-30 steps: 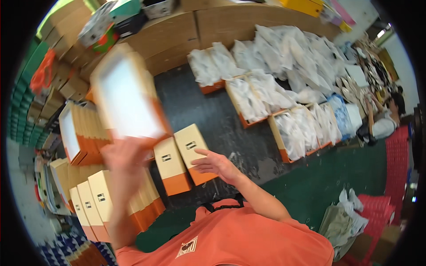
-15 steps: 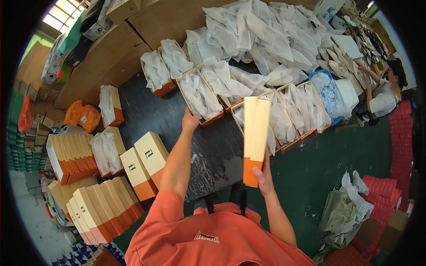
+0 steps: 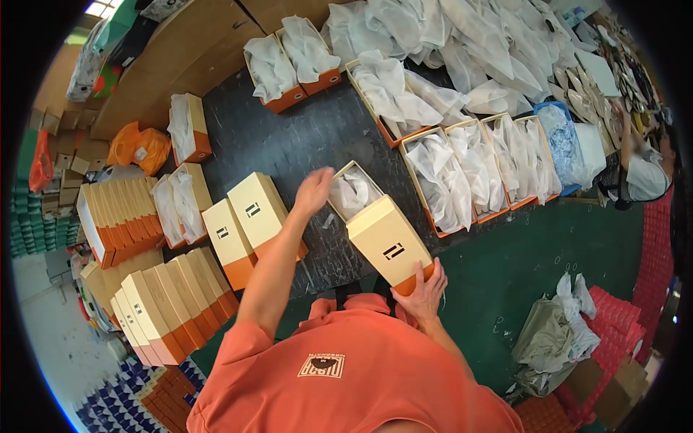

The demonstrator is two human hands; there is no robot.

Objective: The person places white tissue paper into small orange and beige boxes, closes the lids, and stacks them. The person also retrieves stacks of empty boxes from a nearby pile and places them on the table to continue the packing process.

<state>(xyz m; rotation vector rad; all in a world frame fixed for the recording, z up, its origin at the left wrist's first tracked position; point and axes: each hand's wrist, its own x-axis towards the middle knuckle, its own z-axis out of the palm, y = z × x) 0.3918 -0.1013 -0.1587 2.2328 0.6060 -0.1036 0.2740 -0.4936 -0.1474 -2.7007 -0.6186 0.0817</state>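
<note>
An open shoe box [image 3: 354,189] with white wrapping inside stands at the near part of the dark table. My right hand [image 3: 426,290] grips the orange end of a cream and orange shoe box lid [image 3: 386,242], which slants over the near part of that box. Just left of the box's far end is my left hand [image 3: 314,191], fingers stretched toward its rim and holding nothing; whether they touch it I cannot tell. Two closed shoe boxes [image 3: 254,209] sit to the left of my left forearm.
Open shoe boxes [image 3: 440,216] with white-wrapped contents line the right side. White bags [image 3: 462,43] heap at the back, beside a blue basket [image 3: 559,148]. Stacked lids [image 3: 173,310] stand at left, near an orange bag [image 3: 138,146]. A person [image 3: 646,169] works at far right.
The lids held upright in my right hand have come down; one now lies over the box. My left hand has brought that box nearer from the row and let go of its edge.
</note>
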